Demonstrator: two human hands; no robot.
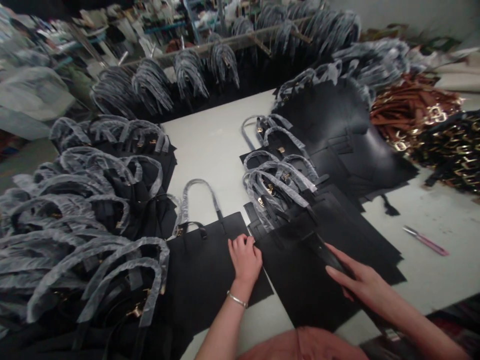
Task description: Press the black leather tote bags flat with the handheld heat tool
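A flat black bag with a plastic-wrapped handle lies on the white table in front of me. My left hand rests on its right edge with the fingers curled against the leather. My right hand grips a long black strap that runs up across a stack of flat black bags to my right. A silver bracelet sits on my left wrist.
Heaps of black bags with wrapped handles fill the left side. More bags are piled at the back right, beside brown and black straps with gold buckles. Pink-handled scissors lie on the table at right.
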